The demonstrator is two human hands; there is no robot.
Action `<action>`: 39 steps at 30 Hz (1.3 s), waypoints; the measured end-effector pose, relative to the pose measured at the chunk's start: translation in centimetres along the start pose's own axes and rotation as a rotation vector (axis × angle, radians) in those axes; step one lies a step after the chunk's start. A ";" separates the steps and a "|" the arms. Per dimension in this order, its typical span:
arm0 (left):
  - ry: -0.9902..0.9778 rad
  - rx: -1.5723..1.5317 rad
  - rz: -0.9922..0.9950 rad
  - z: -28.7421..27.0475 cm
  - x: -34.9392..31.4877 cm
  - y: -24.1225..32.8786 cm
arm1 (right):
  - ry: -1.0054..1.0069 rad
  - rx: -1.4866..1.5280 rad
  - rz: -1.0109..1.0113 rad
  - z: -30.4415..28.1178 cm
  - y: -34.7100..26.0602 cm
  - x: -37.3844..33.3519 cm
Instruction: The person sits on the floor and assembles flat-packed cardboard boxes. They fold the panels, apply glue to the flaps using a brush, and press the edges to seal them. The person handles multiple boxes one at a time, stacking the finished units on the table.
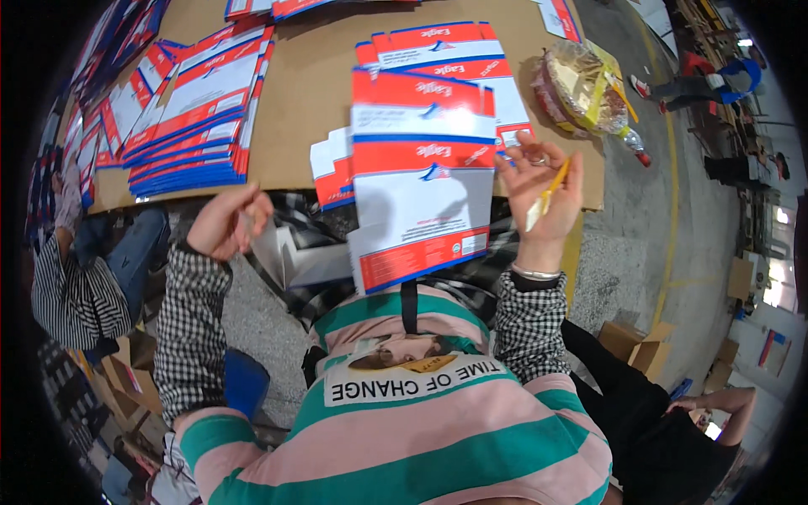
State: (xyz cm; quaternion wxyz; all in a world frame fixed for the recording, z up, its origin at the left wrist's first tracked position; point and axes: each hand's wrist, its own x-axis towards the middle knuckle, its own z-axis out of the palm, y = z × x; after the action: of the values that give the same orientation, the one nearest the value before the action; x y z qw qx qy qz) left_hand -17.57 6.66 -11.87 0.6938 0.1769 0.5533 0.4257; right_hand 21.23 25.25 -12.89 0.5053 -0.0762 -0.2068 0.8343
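My left hand [227, 223] is raised at the near table edge, its fingers loosely bent and apart with nothing visible in them. Held in my right hand [547, 189] is a slim yellow tool [555, 181] with a pale flat tip, lying across the palm under the thumb. The fingers of that hand point up, beside the right edge of a red, white and blue printed carton sheet [421, 198]. This sheet overhangs the table edge toward my lap, with more sheets [454, 50] staggered behind it. A white folded flap [295, 257] shows between my left hand and the sheets.
A stack of similar cartons [198, 109] sits left on the brown table [303, 80]. At the right edge stands a plastic-wrapped tub [581, 88], with a clear red-capped bottle [635, 147] beside it. Other people sit left, stand far right and at lower right. Open cardboard boxes [644, 345] lie on the floor.
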 end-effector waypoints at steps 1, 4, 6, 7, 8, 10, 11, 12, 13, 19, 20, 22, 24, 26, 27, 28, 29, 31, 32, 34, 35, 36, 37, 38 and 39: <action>0.012 -0.001 -0.010 0.2 0.4 0.9 | 0.014 -0.012 -0.018 0.3 -0.4 -0.1; 0.057 0.057 -0.010 -0.1 2.1 3.1 | 0.026 -0.021 -0.039 0.6 -1.3 -0.3; 0.070 0.054 -0.045 -1.0 3.9 4.0 | -0.004 -0.034 -0.051 0.5 -1.5 -0.1; 0.082 0.031 -0.071 -1.2 4.6 4.5 | -0.015 -0.019 -0.046 0.4 -1.4 0.1; 0.095 0.007 -0.097 -1.3 5.1 5.0 | -0.026 -0.004 -0.039 0.4 -1.3 0.3; 0.068 0.059 -0.050 -0.3 6.2 6.3 | -0.053 0.020 -0.049 0.8 -0.9 0.5; 0.055 0.084 -0.027 0.1 6.5 6.7 | -0.072 0.044 -0.045 0.9 -0.6 0.7; 0.067 0.071 -0.014 0.4 6.9 6.9 | -0.098 0.066 -0.044 0.8 -0.2 1.1; 0.067 0.071 -0.019 0.4 7.1 7.1 | -0.122 0.082 -0.043 0.6 0.2 1.5; 0.145 0.088 0.010 -1.6 7.9 8.2 | -0.114 0.231 0.032 0.2 4.7 6.4; 0.163 0.109 0.007 -1.9 7.9 8.4 | -0.142 0.215 0.043 -0.2 5.3 7.4; 0.209 0.070 0.001 -1.7 8.0 8.2 | -0.077 0.222 0.089 -1.0 7.0 8.8; 0.215 0.080 -0.016 -2.7 8.4 8.0 | -0.050 0.248 0.150 -2.5 8.8 10.3; 0.181 0.093 0.006 -3.0 8.9 7.5 | 0.029 0.256 0.171 -4.1 10.4 11.0; 0.169 0.097 0.011 -2.9 9.0 6.9 | 0.074 0.262 0.188 -4.7 11.3 11.0; 0.188 0.139 0.027 -2.7 9.1 6.5 | 0.177 0.222 0.202 -4.6 11.8 10.9; 0.206 0.183 0.042 -2.4 9.2 6.1 | 0.218 0.195 0.200 -4.6 12.2 10.8; 0.210 0.285 0.071 -2.3 9.4 5.7 | 0.288 0.129 0.183 -4.2 12.5 10.9; 0.201 0.344 0.079 -2.3 9.4 5.7 | 0.264 0.115 0.191 -4.6 12.8 11.0; 0.203 0.450 0.091 -2.0 9.7 5.7 | 0.317 0.050 0.196 -3.6 13.0 11.5; 0.228 0.516 0.077 -1.8 9.6 5.6 | 0.343 0.018 0.198 -3.2 13.2 11.6; 0.243 0.587 0.071 -1.5 9.8 5.8 | 0.316 0.011 0.207 -3.3 13.3 12.0; 0.259 0.658 0.064 -1.2 9.9 5.9 | 0.311 -0.005 0.222 -3.3 13.3 12.4; 0.274 0.669 0.090 -1.0 9.9 5.4 | 0.306 -0.021 0.236 -3.4 13.5 12.6; 0.266 0.675 0.090 -0.8 9.9 5.4 | 0.299 -0.040 0.244 -3.5 13.4 13.2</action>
State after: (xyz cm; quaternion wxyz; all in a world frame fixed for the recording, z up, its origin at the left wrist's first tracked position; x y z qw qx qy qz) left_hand -20.15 17.35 -14.35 0.4987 0.3632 0.7398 0.2684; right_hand 5.20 32.32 -20.62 0.4241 -0.2338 -0.1350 0.8644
